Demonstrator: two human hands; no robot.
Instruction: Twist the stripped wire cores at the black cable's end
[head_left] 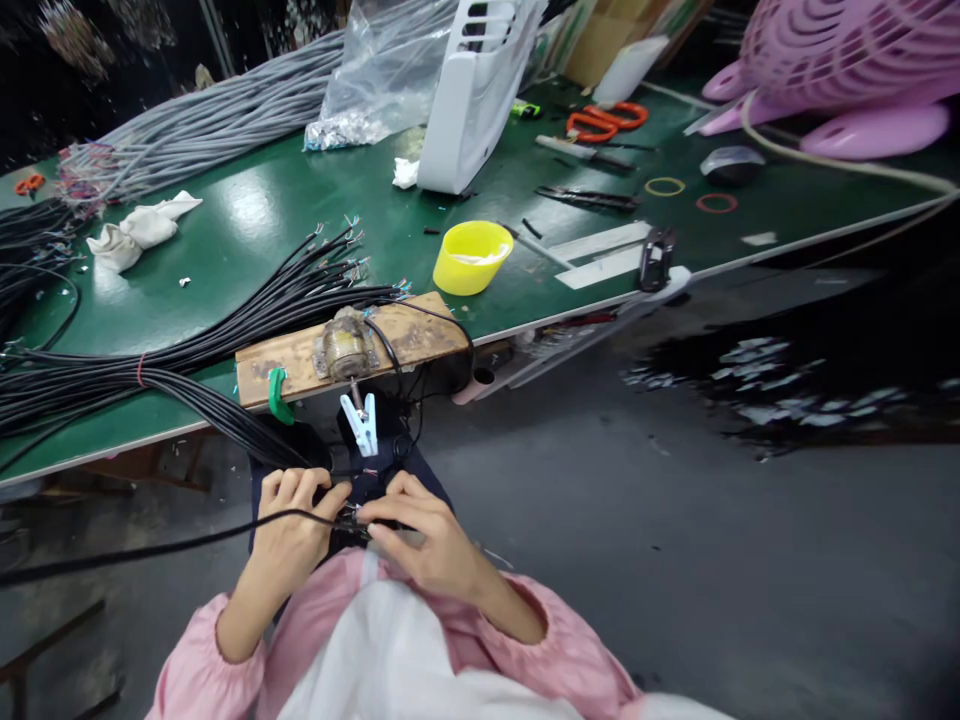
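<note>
Above my lap, my left hand [296, 525] is closed around a black cable [165, 544] that runs in from the left edge. From the right, my right hand [424, 535] pinches at the cable's end, where thin bare wires show between the fingertips. The fingers partly hide those wires. Just beyond my hands, a light-blue clothespin [360, 425] sits on the shaft of a small motor [346, 345]. The motor is fixed to a wooden board [420, 330] at the table's edge. A bundle of black cables [217, 405] droops over the edge towards my left hand.
A green clamp [279, 395] grips the board. On the green table [255, 200] stand a yellow cup [472, 260] and a white plastic housing [469, 110]. Grey cables [217, 120], orange-handled scissors [607, 120], tweezers [589, 198] and a pink fan [855, 60] lie further back.
</note>
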